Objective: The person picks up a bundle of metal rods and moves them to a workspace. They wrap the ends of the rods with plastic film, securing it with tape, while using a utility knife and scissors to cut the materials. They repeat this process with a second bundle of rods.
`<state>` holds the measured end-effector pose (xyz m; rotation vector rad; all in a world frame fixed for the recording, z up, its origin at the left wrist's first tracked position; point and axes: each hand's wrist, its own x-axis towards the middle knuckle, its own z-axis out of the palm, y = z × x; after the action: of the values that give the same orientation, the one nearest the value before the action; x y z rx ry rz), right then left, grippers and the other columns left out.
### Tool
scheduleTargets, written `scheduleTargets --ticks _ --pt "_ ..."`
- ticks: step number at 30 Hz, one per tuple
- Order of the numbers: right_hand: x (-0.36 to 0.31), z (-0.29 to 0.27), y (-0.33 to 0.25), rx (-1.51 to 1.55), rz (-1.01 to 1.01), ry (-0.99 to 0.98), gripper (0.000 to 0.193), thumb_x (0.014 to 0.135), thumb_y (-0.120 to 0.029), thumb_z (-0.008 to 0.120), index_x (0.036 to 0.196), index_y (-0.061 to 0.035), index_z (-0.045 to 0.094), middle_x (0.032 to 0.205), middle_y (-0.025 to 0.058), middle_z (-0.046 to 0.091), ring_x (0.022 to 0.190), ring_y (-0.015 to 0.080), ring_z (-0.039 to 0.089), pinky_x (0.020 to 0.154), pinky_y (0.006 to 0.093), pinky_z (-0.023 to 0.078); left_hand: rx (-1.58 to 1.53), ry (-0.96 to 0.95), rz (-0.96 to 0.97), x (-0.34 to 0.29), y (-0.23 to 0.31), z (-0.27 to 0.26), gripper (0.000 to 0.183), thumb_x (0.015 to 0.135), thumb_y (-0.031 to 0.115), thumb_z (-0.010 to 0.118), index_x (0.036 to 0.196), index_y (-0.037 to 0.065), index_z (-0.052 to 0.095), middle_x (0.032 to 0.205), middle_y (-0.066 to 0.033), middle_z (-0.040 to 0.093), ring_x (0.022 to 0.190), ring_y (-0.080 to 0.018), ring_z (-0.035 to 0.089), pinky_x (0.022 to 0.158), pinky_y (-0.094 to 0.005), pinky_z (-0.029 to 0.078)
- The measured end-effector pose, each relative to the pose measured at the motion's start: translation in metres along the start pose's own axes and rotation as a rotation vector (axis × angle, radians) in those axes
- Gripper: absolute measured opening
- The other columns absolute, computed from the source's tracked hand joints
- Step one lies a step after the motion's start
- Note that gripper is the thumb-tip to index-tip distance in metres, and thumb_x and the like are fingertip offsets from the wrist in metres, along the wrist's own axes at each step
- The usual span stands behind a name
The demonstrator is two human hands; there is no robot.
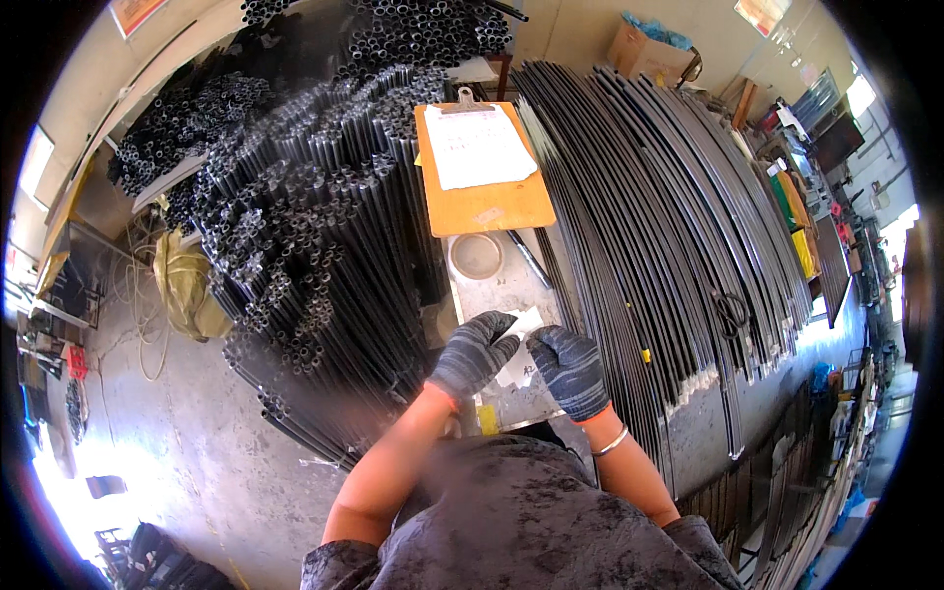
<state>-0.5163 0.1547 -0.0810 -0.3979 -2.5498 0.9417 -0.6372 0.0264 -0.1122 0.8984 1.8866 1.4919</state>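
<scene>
Both my hands wear dark grey striped knit gloves with orange cuffs and meet over a small grey work surface [497, 295]. My left hand [474, 354] is closed with its fingertips on white paper slips [528, 321]. From the other side my right hand [570, 372] pinches the same slips at their right edge. Another part of the white paper, with handwriting on it, shows below and between the hands. Just beyond lie a dark pen [529, 258] and a round ring-shaped item [477, 256]. Farther off is an orange clipboard [492, 211] holding a written sheet [482, 147].
Bundled dark metal tubes [324, 216] are stacked at the left, ends toward me. Long dark rods [678, 216] lie in rows at the right, with a black looped cord [731, 313] on them. A yellowish sack [187, 290] sits on the floor, and a cardboard box [644, 54] stands behind.
</scene>
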Motion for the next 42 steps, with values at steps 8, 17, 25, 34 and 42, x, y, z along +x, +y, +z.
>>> scheduleTargets --ticks 8,17,25,34,42 --pt "0.006 -0.004 -0.019 -0.016 -0.073 0.036 0.010 0.080 -0.012 0.064 0.085 -0.0038 0.062 0.073 0.0174 0.063 0.067 0.0329 0.063 0.060 0.0388 0.049 -0.684 -0.100 -0.153 -0.019 0.019 -0.014 0.019 0.084 0.010 0.066 0.101 0.003 0.060 0.092 -0.0010 0.062 0.090 -0.0079 0.052 0.083 -0.0255 0.045" --pt "0.002 0.001 -0.025 -0.010 -0.096 0.008 0.009 0.079 -0.010 0.065 0.085 -0.0042 0.061 0.075 0.0180 0.062 0.066 0.0338 0.062 0.058 0.0392 0.049 -0.613 0.016 0.036 -0.025 0.004 -0.004 0.029 0.079 -0.006 0.063 0.107 0.001 0.056 0.102 -0.0012 0.061 0.098 -0.0107 0.055 0.088 -0.0259 0.046" --pt "0.009 -0.006 -0.034 0.001 -0.214 -0.041 0.011 0.081 -0.010 0.064 0.090 -0.0034 0.062 0.076 0.0185 0.062 0.066 0.0340 0.061 0.059 0.0400 0.049 -0.401 -0.001 0.047 -0.029 0.025 -0.015 0.028 0.078 -0.003 0.065 0.106 0.001 0.062 0.096 -0.0043 0.065 0.090 -0.0135 0.059 0.083 -0.0272 0.048" --pt "0.006 -0.004 -0.049 0.443 0.108 -0.120 0.035 0.093 -0.022 0.054 0.120 -0.0003 0.050 0.088 0.0106 0.066 0.079 0.0190 0.064 0.070 0.0332 0.048 0.527 -0.057 0.383 -0.036 0.049 -0.036 0.025 0.073 0.003 0.060 0.097 0.008 0.067 0.092 -0.0094 0.062 0.081 -0.0289 0.057 0.077 -0.0370 0.047" --pt "0.010 0.001 -0.022 0.220 -0.173 -0.245 0.011 0.083 -0.009 0.064 0.088 0.0003 0.064 0.082 0.0156 0.065 0.073 0.0286 0.064 0.067 0.0350 0.051 0.627 0.278 0.434 -0.040 0.032 -0.082 0.015 0.078 0.006 0.055 0.087 0.010 0.067 0.087 -0.0069 0.064 0.089 -0.0272 0.058 0.081 -0.0373 0.047"
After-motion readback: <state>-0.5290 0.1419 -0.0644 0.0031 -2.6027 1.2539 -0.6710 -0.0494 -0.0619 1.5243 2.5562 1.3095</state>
